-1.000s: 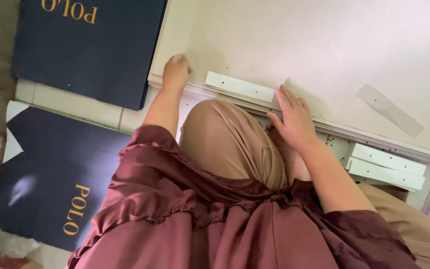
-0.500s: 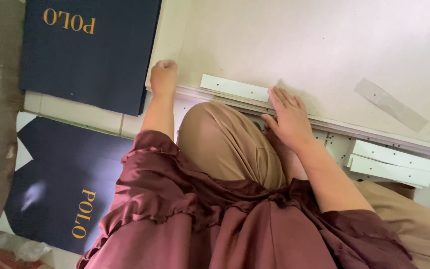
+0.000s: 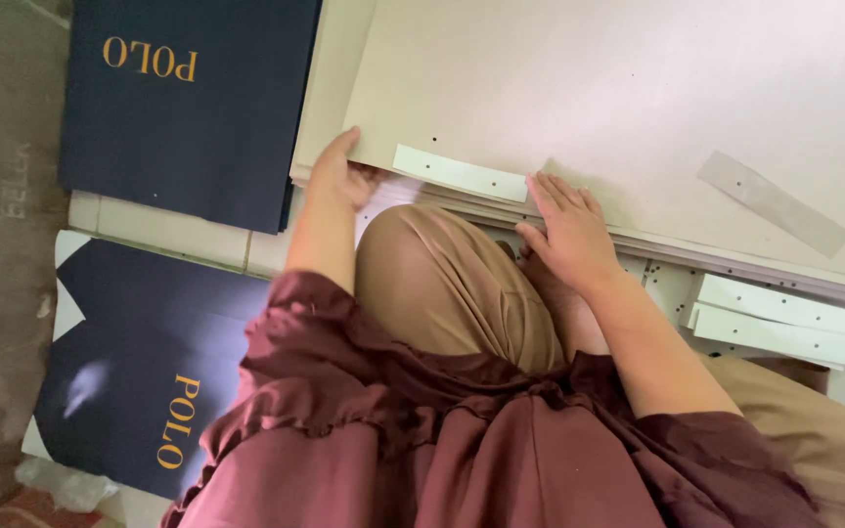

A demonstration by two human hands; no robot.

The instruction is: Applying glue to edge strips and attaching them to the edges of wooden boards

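A large cream board (image 3: 638, 108) lies flat across the floor in front of the person's bent knee. The left hand (image 3: 336, 176) grips its near corner, thumb on top and fingers curled under the edge. The right hand (image 3: 571, 235) rests open and flat on the same near edge, just beside a pale green strip (image 3: 460, 173) (stuck on the board). Two more strips (image 3: 777, 320) lie stacked to the right; dark blue printed sheets (image 3: 188, 98) lie to the left.

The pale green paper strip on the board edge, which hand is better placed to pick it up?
Probably the right hand: its fingertips rest beside the pale green strip. The left hand grips the cream board at its corner.
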